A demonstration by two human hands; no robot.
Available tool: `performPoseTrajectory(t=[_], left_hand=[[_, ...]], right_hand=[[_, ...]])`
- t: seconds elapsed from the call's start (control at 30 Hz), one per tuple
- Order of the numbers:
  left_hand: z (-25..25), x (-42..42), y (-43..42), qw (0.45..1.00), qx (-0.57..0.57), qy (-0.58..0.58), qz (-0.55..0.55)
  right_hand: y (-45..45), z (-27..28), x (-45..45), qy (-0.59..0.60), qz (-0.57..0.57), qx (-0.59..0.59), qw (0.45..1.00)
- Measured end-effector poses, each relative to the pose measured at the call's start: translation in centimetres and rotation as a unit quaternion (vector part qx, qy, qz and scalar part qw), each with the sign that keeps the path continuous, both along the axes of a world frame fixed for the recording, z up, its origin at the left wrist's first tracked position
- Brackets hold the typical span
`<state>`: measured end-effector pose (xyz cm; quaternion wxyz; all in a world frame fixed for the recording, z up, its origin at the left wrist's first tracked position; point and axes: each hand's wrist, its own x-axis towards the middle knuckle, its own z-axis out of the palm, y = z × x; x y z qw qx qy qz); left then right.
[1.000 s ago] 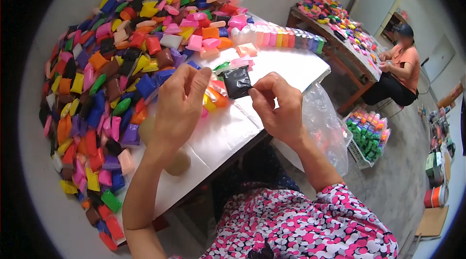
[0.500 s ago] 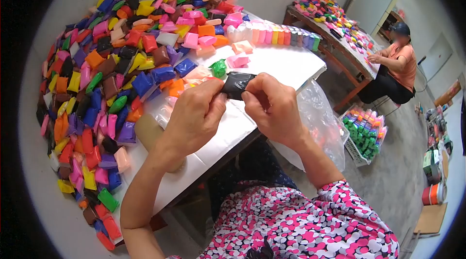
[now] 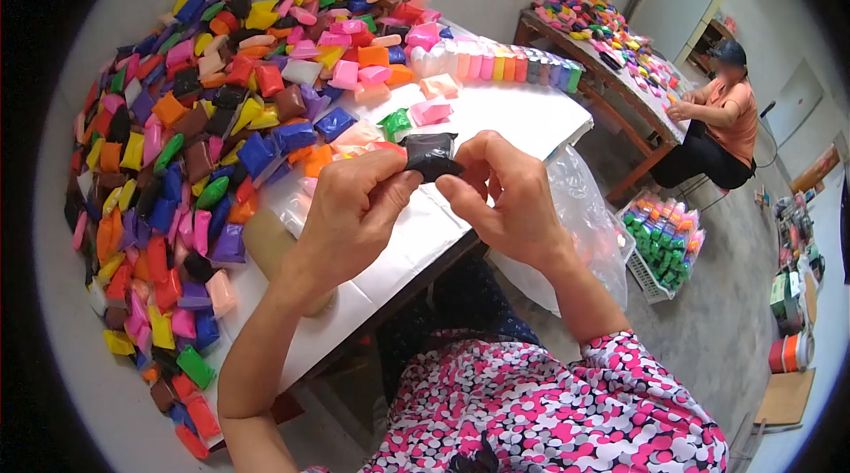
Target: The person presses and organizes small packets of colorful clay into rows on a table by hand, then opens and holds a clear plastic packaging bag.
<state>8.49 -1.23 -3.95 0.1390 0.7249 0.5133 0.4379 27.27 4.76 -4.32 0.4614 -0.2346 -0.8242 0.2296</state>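
Observation:
A small, glossy black plastic packet [image 3: 430,157] is held up above the white table near its front edge. My left hand [image 3: 354,212] pinches its left end between thumb and fingers. At the packet's right end, my right hand [image 3: 505,194] has its fingers curled and its thumb against the lower corner. Just beyond the packet, a green packet [image 3: 395,123] and a pink packet [image 3: 431,111] lie on the white tabletop [image 3: 522,114]. A beige cylinder [image 3: 276,247] lies beside my left forearm.
A large heap of coloured packets [image 3: 212,141] covers the table's left and back. A row of packets [image 3: 509,64] lines the far edge. Right of the table are a clear plastic bag [image 3: 580,234] and a white basket [image 3: 652,283] of packets. A co-worker [image 3: 722,114] sits at another table.
The black packet has tilted, showing a greyer upper face. My right thumb and fingers have spread somewhat at its right end. My left hand keeps its pinch.

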Motion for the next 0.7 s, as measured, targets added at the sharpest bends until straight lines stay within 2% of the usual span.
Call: performPoseTrajectory(t=[0.1,0.3,0.4,0.5,0.6,0.7], left_hand=[[-0.1,0.5,0.0,0.999,0.034,-0.03,-0.009],[0.6,0.9,-0.5,0.998,0.051,-0.015,-0.02],[0.5,1.2,-0.7,0.995,0.101,-0.001,-0.02],[-0.1,1.8,-0.8,0.996,0.08,-0.035,-0.019],[-0.4,1.5,-0.6,0.992,0.122,0.033,-0.026],[0.1,2.4,-0.7,0.988,0.128,0.081,0.015]], right_hand=[[0.9,-0.9,0.2,-0.02,0.001,0.044,0.999],[1.0,-1.2,0.3,0.007,0.029,0.164,0.986],[0.9,-0.8,0.7,0.001,0.021,0.204,0.979],[1.1,-1.5,0.9,0.017,0.012,0.234,0.972],[0.8,-1.8,0.8,0.031,0.014,0.256,0.966],[1.0,-1.8,1.2,0.013,0.007,0.275,0.961]])
